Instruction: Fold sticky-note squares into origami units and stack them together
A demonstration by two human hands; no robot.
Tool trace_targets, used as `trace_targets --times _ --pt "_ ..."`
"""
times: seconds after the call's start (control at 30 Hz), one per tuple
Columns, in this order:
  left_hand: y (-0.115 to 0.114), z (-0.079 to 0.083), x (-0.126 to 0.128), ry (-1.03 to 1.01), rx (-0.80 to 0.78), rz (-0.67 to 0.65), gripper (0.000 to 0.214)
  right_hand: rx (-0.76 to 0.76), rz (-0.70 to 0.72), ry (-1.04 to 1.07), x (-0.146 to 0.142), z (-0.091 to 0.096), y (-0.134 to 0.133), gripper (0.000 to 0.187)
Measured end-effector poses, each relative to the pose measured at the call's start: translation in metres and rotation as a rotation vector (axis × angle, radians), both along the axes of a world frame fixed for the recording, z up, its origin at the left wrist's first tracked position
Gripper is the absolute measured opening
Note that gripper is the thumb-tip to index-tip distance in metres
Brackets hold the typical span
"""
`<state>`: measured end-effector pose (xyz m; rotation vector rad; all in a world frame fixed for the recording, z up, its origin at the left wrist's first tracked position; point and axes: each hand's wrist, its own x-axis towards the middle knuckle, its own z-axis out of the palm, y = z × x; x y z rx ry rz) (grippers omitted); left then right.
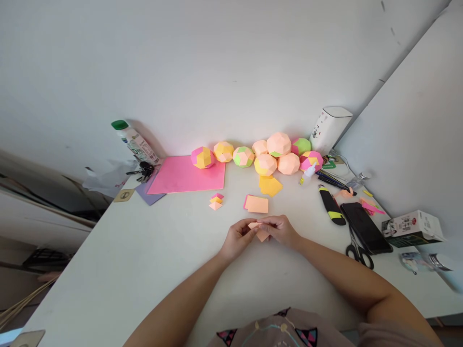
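Between my two hands, just above the white table (173, 241), is a small peach piece of paper (263, 235), partly folded. My left hand (237, 237) pinches its left side with thumb and fingers. On the other side, my right hand (281, 229) grips it, its fingertips covering part of the fold. Right behind the hands lies a small stack of peach and pink paper pieces (258, 204). Small folded paper pieces (216, 201) in pink, yellow and peach sit to the left of that stack. Farther back are yellow paper pieces (270, 185).
Several faceted paper balls (278, 144) line the wall, one on a pink sheet (184, 178). At right lie a utility knife (332, 205), scissors (358, 250), a phone (366, 227) and a milk carton (414, 228). A green-capped bottle (137, 143) leans at back left.
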<state>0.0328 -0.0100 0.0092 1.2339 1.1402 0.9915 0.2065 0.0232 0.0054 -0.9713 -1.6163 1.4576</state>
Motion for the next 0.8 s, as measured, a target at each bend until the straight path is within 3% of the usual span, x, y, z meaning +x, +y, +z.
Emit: trace_targets --times 0.37,0.8 --pt "0.001 -0.003 0.000 -0.067 -0.021 0.028 0.032 -0.026 0.075 -0.025 0.000 0.016 0.000 0.026" --pt "0.000 0.000 0.001 -0.071 -0.019 0.047 0.029 -0.036 0.104 -0.038 0.002 0.009 0.002 0.026"
